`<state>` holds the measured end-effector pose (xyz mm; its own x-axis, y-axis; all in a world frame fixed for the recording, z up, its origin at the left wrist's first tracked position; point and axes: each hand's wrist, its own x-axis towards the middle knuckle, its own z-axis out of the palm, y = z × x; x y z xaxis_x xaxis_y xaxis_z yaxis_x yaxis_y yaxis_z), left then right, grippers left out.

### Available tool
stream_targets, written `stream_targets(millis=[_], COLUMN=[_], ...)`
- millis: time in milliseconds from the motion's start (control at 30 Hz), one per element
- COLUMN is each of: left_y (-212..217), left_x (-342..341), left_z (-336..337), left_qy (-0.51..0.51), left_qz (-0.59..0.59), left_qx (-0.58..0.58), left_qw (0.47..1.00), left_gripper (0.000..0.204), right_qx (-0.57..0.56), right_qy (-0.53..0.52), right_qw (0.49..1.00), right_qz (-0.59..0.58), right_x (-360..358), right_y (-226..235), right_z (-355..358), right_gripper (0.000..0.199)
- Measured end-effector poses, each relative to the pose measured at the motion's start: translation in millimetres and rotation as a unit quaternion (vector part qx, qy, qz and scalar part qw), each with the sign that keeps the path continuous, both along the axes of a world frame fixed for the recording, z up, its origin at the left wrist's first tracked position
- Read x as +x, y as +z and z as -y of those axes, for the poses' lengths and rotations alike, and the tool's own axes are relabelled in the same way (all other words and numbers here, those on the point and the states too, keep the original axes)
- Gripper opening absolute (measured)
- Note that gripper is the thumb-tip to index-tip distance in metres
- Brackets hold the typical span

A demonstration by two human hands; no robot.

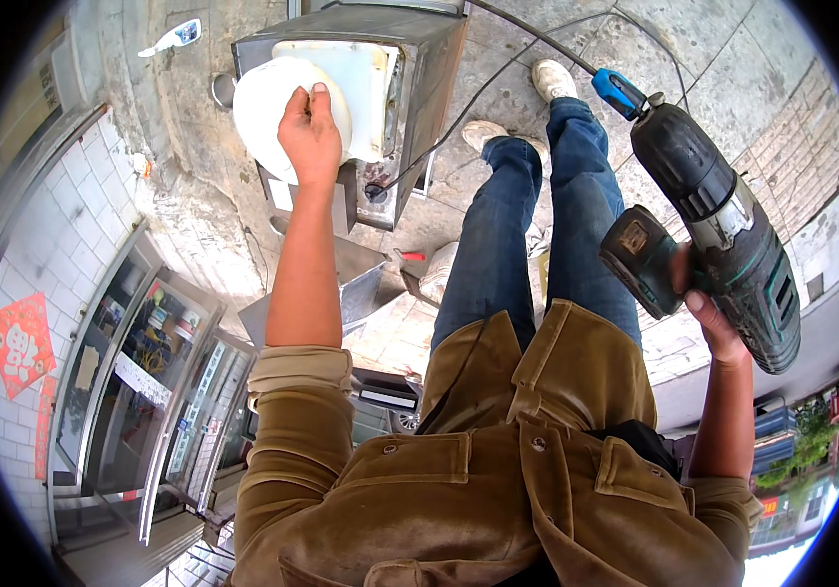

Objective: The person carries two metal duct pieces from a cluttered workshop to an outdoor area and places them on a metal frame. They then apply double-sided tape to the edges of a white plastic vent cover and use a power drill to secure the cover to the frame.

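Observation:
My left hand (311,132) is closed with its thumb and fingers together at the edge of a round white disc (268,117), which looks like a lid or cover. The disc lies over a pale panel (368,117) on a dark metal box-shaped appliance (429,73). On the right, my right hand (703,303) grips the handle of a black and teal cordless drill (747,245), its chuck pointing up and away. A blue fitting (619,94) sits at the chuck, with a black flexible shaft (537,31) running from it beyond the top edge.
A black cord (468,106) trails from the appliance across the paving. At the far left lies a white spray bottle (177,37). A folded sheet-metal piece (356,293) and a red-handled tool (412,256) are near my legs. A tiled wall (82,186) and glass door (136,377) stand left.

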<state>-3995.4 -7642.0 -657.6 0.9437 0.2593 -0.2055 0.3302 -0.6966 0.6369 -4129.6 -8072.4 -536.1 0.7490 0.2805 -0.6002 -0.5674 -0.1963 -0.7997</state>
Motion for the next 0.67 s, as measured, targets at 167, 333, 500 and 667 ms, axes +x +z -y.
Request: stream_targets(millis=[167, 333, 500, 667], left_y=[-12, -17, -17, -24], left_x=[-11, -18, -18, -22], left_z=[19, 24, 23, 16], left_qy=[-0.016, -0.016, -0.021, 0.002], left_qz=[-0.04, -0.005, 0.009, 0.053], left_qx=[0.059, 0.147, 0.177, 0.163], left_qw=[0.997, 0.989, 0.984, 0.985], left_gripper=[0.035, 0.04, 0.042, 0.044], right_qx=[0.028, -0.025, -0.124, -0.197], right_qy=[-0.057, 0.026, 0.023, 0.14], right_qw=[0.994, 0.998, 0.988, 0.97], right_qz=[-0.088, -0.056, -0.086, 0.005], right_x=[-2, 10, 21, 59], right_y=[5, 10, 31, 49], right_z=[-3, -3, -11, -38], right_gripper=[0.013, 0.021, 0.038, 0.037])
